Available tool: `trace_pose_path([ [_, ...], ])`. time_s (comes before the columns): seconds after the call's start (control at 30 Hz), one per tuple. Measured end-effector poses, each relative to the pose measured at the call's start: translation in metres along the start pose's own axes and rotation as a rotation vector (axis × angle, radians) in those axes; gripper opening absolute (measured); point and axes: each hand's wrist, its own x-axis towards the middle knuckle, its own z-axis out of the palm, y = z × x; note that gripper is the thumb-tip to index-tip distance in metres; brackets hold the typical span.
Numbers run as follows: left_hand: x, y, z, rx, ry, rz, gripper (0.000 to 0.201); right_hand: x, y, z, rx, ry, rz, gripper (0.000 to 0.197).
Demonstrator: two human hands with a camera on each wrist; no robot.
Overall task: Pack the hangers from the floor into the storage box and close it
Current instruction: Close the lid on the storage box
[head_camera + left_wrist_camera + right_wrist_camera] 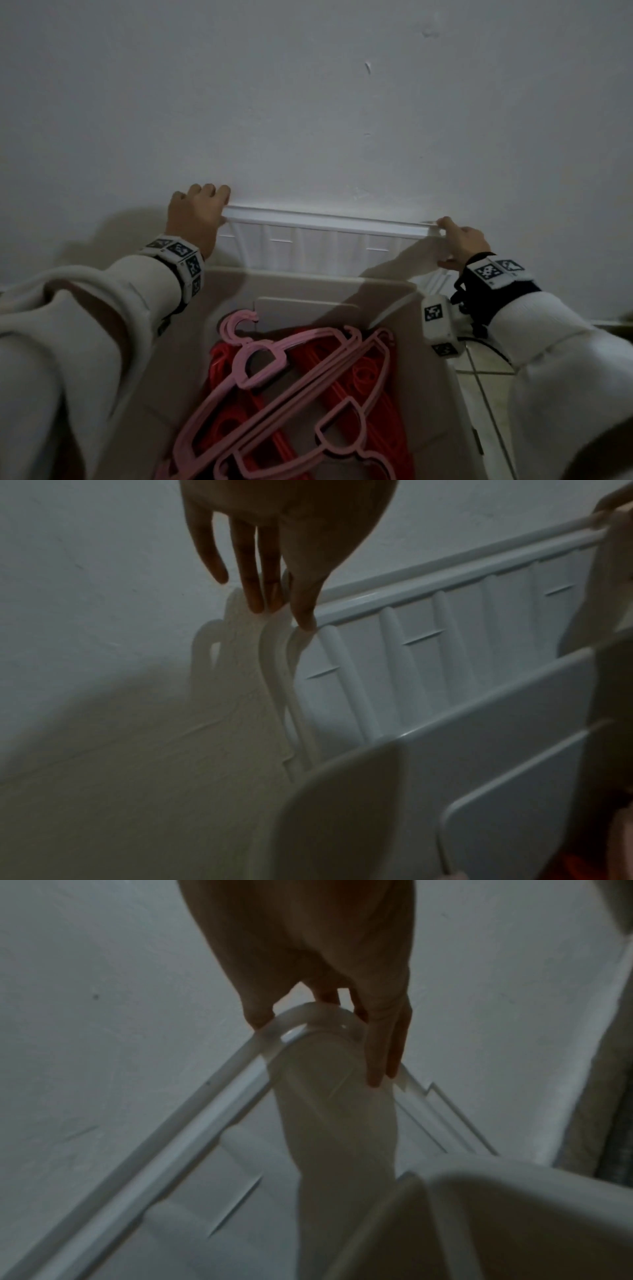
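The beige storage box (pixel 308 277) stands open in front of me, with pink hangers (pixel 274 370) lying on top of red hangers (pixel 363 373) inside. Its white ribbed lid (pixel 325 240) stands upright against the wall behind the box. My left hand (pixel 219 205) grips the lid's top left corner, fingers curled over the edge. My right hand (pixel 445 240) grips the top right corner. In the left wrist view my left hand (pixel 281 612) pinches the lid (pixel 428 647), fingers behind and thumb in front. In the right wrist view my right hand (pixel 318 1042) wraps around the lid's rounded corner (pixel 192 1123).
A plain white wall (pixel 308 102) rises right behind the lid. Light floor tiles (pixel 486 394) show to the right of the box, with a dark cable (pixel 493 346) lying on them. The room is dim.
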Motion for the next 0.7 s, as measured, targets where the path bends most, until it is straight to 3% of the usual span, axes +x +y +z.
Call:
trace_pose_path([
  [0.23, -0.008, -0.023, 0.001, -0.159, 0.015, 0.077, 0.017, -0.01, -0.018, -0.006, 0.091, -0.05, -0.054, 0.05],
  [0.33, -0.015, -0.03, -0.002, -0.197, -0.033, 0.022, 0.017, -0.02, -0.034, -0.012, 0.095, -0.044, -0.122, 0.048],
  [0.5, -0.024, -0.022, -0.029, -0.246, -0.05, -0.07, 0.012, -0.046, -0.06, -0.03, 0.127, 0.046, -0.226, 0.044],
  [0.7, -0.04, -0.028, -0.081, -0.12, 0.089, 0.077, 0.026, -0.09, -0.073, -0.06, 0.178, 0.193, -0.233, 0.042],
])
